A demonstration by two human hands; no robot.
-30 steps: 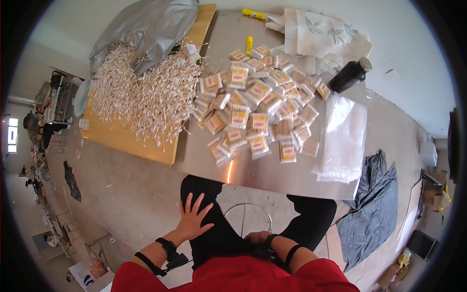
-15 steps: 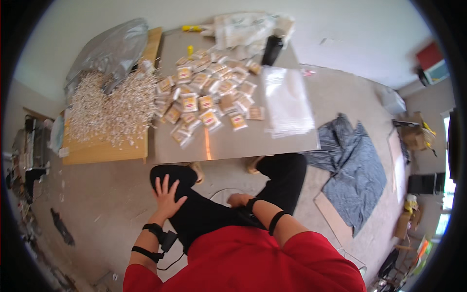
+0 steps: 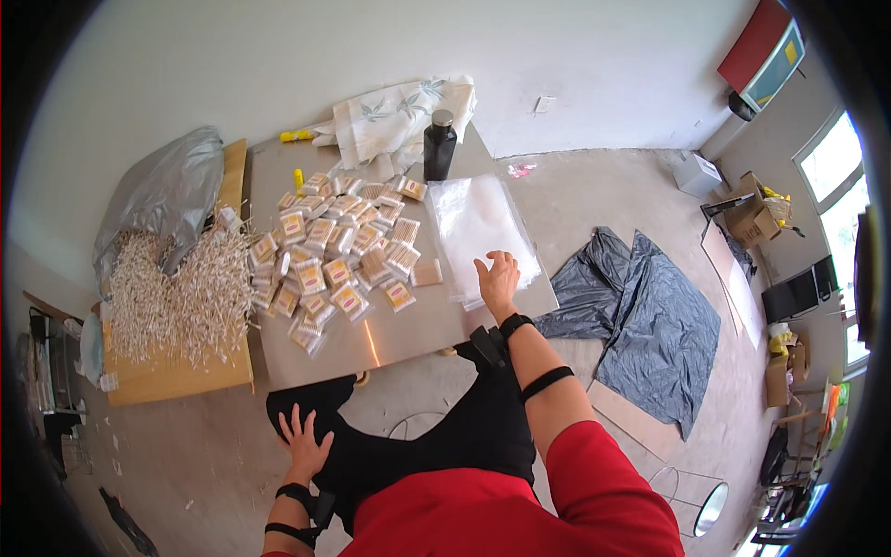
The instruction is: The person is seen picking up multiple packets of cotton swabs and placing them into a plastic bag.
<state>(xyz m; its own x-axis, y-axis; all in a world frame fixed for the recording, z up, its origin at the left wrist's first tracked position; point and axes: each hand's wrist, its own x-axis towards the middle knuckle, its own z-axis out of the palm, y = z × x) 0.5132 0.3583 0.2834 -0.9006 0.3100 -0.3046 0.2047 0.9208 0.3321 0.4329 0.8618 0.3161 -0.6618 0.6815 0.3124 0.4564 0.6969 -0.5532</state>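
Observation:
My right hand (image 3: 499, 281) reaches over the table with its fingers apart and nothing in it. Beneath it lies a stack of clear plastic bags (image 3: 475, 223); I cannot tell whether the fingertips touch them. My left hand (image 3: 303, 444) rests on my left thigh, fingers spread. Small packs of cotton swabs (image 3: 349, 300) with yellow labels lie heaped in the table's middle. Left of them spreads a large pile of loose cotton swabs (image 3: 153, 311), partly under a grey plastic bag (image 3: 167, 190).
A black bottle (image 3: 439, 148) stands at the back of the grey table (image 3: 408, 339), beside a patterned white cloth (image 3: 385, 116). The loose swabs lie on a wooden board (image 3: 186, 376). Dark plastic sheeting (image 3: 659, 325) covers floor to the right, near cardboard boxes (image 3: 754, 218).
My right hand has risen from between my legs and moved forward and right to over the clear bags. My left hand stays on the thigh. The view has shifted.

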